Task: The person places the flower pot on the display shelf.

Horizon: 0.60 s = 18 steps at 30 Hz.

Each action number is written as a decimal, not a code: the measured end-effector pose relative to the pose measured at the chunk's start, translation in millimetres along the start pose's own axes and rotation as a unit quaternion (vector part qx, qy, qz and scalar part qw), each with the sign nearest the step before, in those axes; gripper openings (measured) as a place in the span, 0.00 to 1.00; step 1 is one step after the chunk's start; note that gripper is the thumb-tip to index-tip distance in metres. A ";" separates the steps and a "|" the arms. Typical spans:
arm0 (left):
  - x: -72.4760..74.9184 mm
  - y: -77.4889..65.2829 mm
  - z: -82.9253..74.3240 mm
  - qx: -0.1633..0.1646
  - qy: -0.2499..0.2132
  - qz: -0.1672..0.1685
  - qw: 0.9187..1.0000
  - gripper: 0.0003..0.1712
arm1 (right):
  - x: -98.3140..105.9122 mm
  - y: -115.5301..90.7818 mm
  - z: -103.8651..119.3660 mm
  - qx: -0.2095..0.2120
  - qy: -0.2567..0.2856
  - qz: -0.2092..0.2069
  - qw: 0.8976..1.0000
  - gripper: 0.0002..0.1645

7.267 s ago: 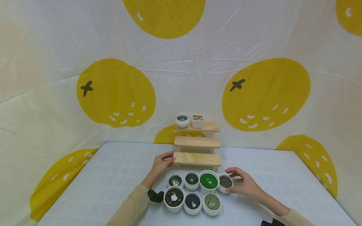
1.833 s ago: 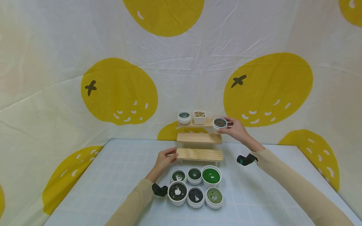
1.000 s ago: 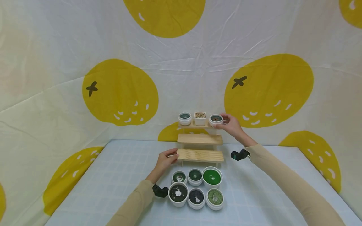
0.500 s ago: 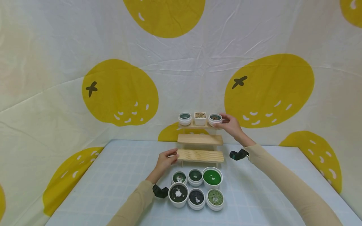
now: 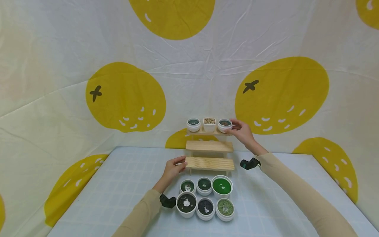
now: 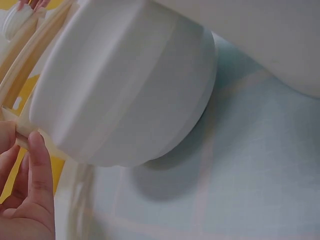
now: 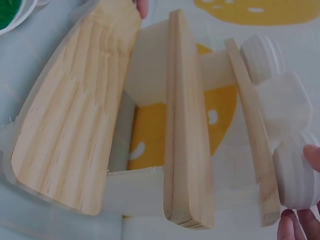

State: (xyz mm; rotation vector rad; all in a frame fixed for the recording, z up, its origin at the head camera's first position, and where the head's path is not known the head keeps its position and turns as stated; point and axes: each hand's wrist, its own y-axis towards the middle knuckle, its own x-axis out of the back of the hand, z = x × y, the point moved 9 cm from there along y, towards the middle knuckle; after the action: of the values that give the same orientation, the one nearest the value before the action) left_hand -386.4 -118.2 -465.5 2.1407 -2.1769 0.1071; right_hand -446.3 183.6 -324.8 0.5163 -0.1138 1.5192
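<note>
A three-step wooden display stand (image 5: pixel 209 163) stands at the table's far side. My left hand (image 5: pixel 173 169) pinches the left end of its lowest step, as the left wrist view shows with thumb and finger (image 6: pixel 39 165) at the wood. At the top step's right end, my right hand (image 5: pixel 243 134) holds a small round white pot (image 5: pixel 225 125) with a dark green, brown-specked filling; the pot (image 7: pixel 295 172) sits upright on the board. Beside it stand a square white pot (image 5: pixel 209 124) of pebble-like bits and another round white pot (image 5: pixel 193 125).
In front of the stand, two rows of white pots hold green or dark fillings, among them a bright green one (image 5: pixel 221 186) and a large dark one (image 5: pixel 186 204). The middle step (image 5: pixel 209 145) is bare. A fruit-print cloth (image 5: pixel 189 65) hangs behind the table.
My right hand has carried the small round pot from the right of the back row up to the top step, then slid it slightly left. My left hand stays at the lowest step.
</note>
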 end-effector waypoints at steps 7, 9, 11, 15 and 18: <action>0.1 -0.3 2.7 -0.001 0.003 -0.011 1.000 0.23 | 1.6 -1.1 -2.9 0.006 0.007 -0.010 1.000 0.40; 0.1 -0.7 2.2 -0.001 0.002 -0.011 1.000 0.23 | 3.0 -2.8 -4.0 0.006 0.010 -0.016 1.000 0.40; -0.1 -1.0 1.8 -0.002 0.003 -0.010 1.000 0.23 | 4.3 -5.0 -4.1 0.009 0.011 -0.021 1.000 0.40; 0.1 -0.8 2.2 0.002 0.003 -0.011 1.000 0.23 | 6.7 -10.1 -2.2 0.024 0.002 -0.032 0.999 0.38; -0.1 -0.7 3.6 0.008 0.004 -0.012 1.000 0.23 | 9.0 -15.1 -0.5 0.036 -0.007 -0.043 0.998 0.37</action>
State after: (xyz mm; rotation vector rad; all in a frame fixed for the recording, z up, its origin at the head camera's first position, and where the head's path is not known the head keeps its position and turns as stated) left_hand -385.8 -118.5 -469.1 2.1692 -2.1525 0.1312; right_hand -431.2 192.5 -325.6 0.5825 -0.0471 1.4391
